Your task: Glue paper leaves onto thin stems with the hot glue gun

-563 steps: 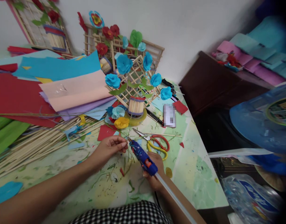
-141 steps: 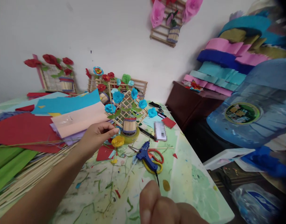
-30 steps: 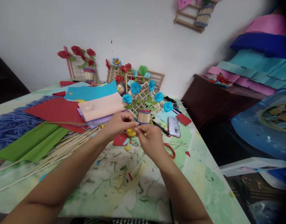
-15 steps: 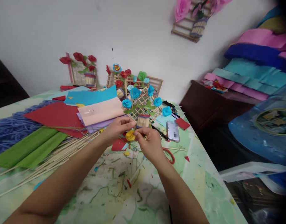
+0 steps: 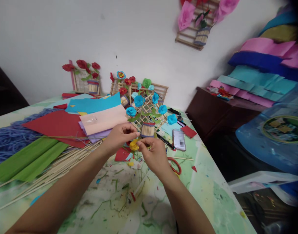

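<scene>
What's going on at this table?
A person is working with both bare hands over a craft table. The left hand and right hand are close together; whatever is between their fingers is too small to make out. A yellow flower shows right beside the right hand; can't tell if it's being touched. Behind them is a lattice with blue flowers. Paper sheets and thin sticks lie to the left.

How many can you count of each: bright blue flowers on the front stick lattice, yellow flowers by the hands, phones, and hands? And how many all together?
Bright blue flowers: 5
Yellow flower: 1
Phone: 1
Hands, one left hand and one right hand: 2
Total: 9
</scene>
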Demonstrator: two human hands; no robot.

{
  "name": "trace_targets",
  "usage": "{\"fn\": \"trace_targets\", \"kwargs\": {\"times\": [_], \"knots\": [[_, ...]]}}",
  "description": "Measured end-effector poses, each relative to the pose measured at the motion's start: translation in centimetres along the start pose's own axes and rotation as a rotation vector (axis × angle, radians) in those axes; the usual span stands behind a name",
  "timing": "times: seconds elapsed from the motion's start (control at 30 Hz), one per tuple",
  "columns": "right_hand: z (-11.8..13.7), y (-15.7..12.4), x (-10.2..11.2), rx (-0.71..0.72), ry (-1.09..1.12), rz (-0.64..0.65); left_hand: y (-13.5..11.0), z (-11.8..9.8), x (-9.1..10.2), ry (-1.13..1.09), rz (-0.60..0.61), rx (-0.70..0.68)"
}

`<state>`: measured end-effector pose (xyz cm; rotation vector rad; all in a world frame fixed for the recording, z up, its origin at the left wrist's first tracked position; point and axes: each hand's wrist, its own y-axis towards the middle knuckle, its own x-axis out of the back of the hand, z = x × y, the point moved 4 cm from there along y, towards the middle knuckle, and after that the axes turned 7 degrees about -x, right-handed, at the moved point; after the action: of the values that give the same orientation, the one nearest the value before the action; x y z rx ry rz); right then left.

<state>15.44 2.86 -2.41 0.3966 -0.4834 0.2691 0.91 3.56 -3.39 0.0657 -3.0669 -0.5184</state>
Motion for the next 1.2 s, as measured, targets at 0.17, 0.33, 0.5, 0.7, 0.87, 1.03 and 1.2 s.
{"fn": "trace_targets", "kwargs": {"times": [0.17, 0.33, 0.5, 0.7, 0.87, 1.03, 1.2], "knots": [[0.16, -0.02, 0.10, -0.009, 0.012, -0.007, -0.09, 0.24, -0.03, -0.012, -0.005, 0.016], [0.23, 0.18, 0.55, -0.034, 0.038, -0.031, -0.15, 0.47, -0.16, -0.097, 0.068, 0.016], [0.18, 0.30, 0.60, -0.003, 0.043, -0.050, -0.19, 0.93, -0.51, -0.104, 0.127, 0.043], [-0.02, 0.11, 0.44, 0.013, 0.024, -0.042, -0.11, 0.78, -0.36, -0.090, 0.072, 0.037], [0.06, -0.03, 0.34, 0.032, 0.021, -0.035, -0.12, 0.56, -0.21, -0.089, 0.051, 0.035], [0.16, -0.17, 0.17, 0.046, 0.025, -0.020, -0.08, 0.74, -0.13, -0.083, 0.035, 0.040], [0.16, -0.21, 0.12, 0.021, 0.007, -0.027, -0.06, 0.69, -0.32, -0.077, 0.017, 0.054]]}}
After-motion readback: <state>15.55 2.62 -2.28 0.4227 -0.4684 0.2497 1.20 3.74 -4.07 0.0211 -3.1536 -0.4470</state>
